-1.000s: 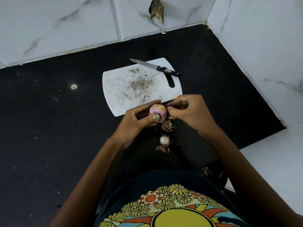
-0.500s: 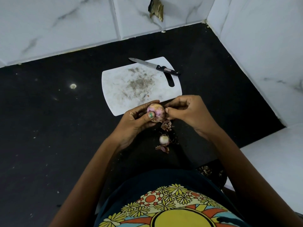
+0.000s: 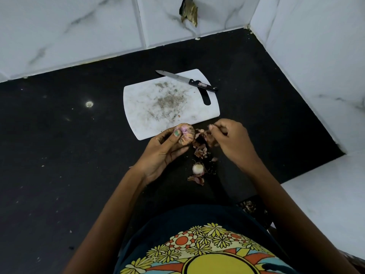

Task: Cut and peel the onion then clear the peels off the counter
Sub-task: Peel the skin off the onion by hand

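Now the two hands are apart where half a second ago they met over the onion: the right hand has drawn away to the right with a strip of skin, so another piece of peel has come off and the peeling step is moving along, though by my judgement it is not finished.

Farthest left, the left hand (image 3: 164,147) holds the onion (image 3: 184,134) up off the black table (image 3: 59,155), just in front of the near edge of the white cutting board (image 3: 169,107). Its fingers are curled around the bulb, the thumb with a green-painted nail pressed on the front. The onion looks pale pink to purple with a yellowish patch low down, mostly bared, and some dry skin seems to cling on its right side.

Below and between the hands, loose peels (image 3: 200,151) lie on the table, with a small white cut end (image 3: 198,168) and another scrap nearer the body. These will need clearing later.

To the right, the right hand (image 3: 230,139) has its fingers pinched on a reddish-brown peel (image 3: 207,135), near the onion but clear of it. The knife (image 3: 186,81) rests untouched across the board's far corner.
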Action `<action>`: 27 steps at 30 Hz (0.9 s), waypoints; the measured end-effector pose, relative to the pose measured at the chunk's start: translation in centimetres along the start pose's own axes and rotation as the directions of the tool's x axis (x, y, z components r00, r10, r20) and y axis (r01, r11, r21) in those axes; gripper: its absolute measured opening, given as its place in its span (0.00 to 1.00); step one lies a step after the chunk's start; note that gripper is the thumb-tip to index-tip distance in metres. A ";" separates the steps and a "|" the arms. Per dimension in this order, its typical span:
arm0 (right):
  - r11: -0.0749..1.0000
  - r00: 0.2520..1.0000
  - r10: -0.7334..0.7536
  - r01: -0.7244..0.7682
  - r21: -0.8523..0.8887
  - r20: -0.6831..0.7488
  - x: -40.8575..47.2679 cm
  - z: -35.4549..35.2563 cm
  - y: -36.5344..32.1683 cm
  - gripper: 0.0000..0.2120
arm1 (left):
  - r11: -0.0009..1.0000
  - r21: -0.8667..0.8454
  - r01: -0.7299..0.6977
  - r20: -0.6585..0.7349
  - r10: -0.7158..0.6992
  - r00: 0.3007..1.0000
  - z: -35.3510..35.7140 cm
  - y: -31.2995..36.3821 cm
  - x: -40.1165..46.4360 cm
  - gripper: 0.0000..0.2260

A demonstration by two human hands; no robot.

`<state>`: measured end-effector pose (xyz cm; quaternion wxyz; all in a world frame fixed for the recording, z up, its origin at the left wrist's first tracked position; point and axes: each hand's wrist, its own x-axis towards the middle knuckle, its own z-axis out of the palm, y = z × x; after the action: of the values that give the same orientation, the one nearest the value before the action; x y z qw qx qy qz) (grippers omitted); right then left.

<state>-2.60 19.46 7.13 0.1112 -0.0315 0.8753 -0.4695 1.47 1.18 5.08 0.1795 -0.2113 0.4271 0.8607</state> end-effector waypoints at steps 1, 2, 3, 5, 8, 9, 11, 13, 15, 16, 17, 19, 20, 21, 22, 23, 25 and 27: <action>0.999 1.000 -0.008 0.008 0.031 0.021 -0.1 0.0 -0.1 0.03 | 1.000 0.002 0.003 -0.010 -0.003 1.000 0.0 0.0 0.0 0.13; 0.998 0.999 -0.026 0.024 0.051 0.038 -0.2 0.0 -0.3 0.05 | 1.000 0.005 0.004 -0.018 -0.004 1.000 0.1 -0.1 0.0 0.15; 0.996 0.997 -0.054 0.050 0.068 0.057 -0.3 0.0 -0.5 0.07 | 1.000 0.009 0.005 -0.026 -0.005 1.000 0.2 -0.1 0.1 0.17; 0.992 0.993 -0.088 0.079 0.101 0.084 -0.3 0.0 -0.9 0.03 | 1.000 0.024 -0.006 -0.042 0.007 0.999 0.4 -0.1 0.1 0.20; 0.985 0.993 -0.065 0.047 0.168 0.102 -0.5 0.3 -1.4 0.08 | 0.999 0.032 -0.022 -0.035 0.023 0.999 0.8 -0.2 0.1 0.18; 0.983 0.993 -0.050 0.030 0.182 0.103 -0.5 0.5 -1.5 0.11 | 0.999 0.034 -0.025 -0.029 0.026 0.999 0.9 -0.2 0.1 0.18; 0.980 0.995 -0.023 0.002 0.201 0.099 -0.6 0.8 -1.6 0.14 | 0.998 0.046 -0.034 -0.015 0.035 0.999 0.9 -0.3 0.0 0.19; 0.973 0.997 -0.002 -0.015 0.228 0.076 -0.5 1.0 -1.8 0.13 | 0.997 0.066 -0.041 -0.002 0.041 0.999 0.9 -0.2 -0.1 0.16; 0.969 0.998 0.001 -0.016 0.248 0.062 -0.5 0.9 -1.9 0.11 | 0.995 0.083 -0.049 0.006 0.048 0.999 0.8 -0.2 -0.2 0.13; 0.967 0.998 -0.001 -0.014 0.253 0.058 -0.5 0.9 -2.0 0.10 | 0.995 0.089 -0.053 0.009 0.052 0.999 0.8 -0.1 -0.2 0.14; 0.967 0.998 0.002 -0.016 0.254 0.056 -0.5 0.9 -2.1 0.10 | 0.994 0.093 -0.055 0.012 0.054 0.998 0.8 -0.2 -0.3 0.15; 0.964 0.998 0.005 -0.020 0.264 0.060 -0.4 0.7 -2.2 0.09 | 0.996 0.072 -0.048 0.016 0.047 0.999 0.8 -0.2 -0.3 0.18; 0.959 0.998 0.005 -0.023 0.283 0.064 -0.3 0.7 -2.2 0.08 | 0.998 0.049 -0.037 0.021 0.036 0.999 0.7 -0.3 -0.3 0.18; 0.950 0.998 0.009 -0.029 0.310 0.065 -0.3 0.6 -2.2 0.07 | 0.999 0.025 -0.022 0.031 0.021 0.999 0.6 -0.2 -0.3 0.19; 0.940 0.998 0.016 -0.036 0.338 0.061 -0.2 0.6 -2.1 0.07 | 1.000 0.010 -0.007 0.045 0.007 0.999 0.6 -0.2 -0.3 0.20; 0.932 0.998 0.030 -0.050 0.360 0.060 -0.1 0.6 -2.1 0.07 | 1.000 0.004 0.004 0.057 -0.005 0.998 0.6 -0.1 -0.3 0.20; 0.923 0.996 0.061 -0.083 0.376 0.070 0.0 0.6 -2.1 0.08 | 1.000 0.011 0.014 0.067 -0.015 0.998 0.5 -0.1 -0.3 0.20; 0.923 0.994 0.089 -0.109 0.368 0.071 0.0 0.7 -2.2 0.08 | 1.000 0.016 0.020 0.061 -0.021 0.998 0.6 -0.1 -0.3 0.21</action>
<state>-2.53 17.64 8.55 0.1618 0.0217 0.7680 -0.6193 1.64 1.72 5.46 0.2027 -0.1881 0.4258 0.8615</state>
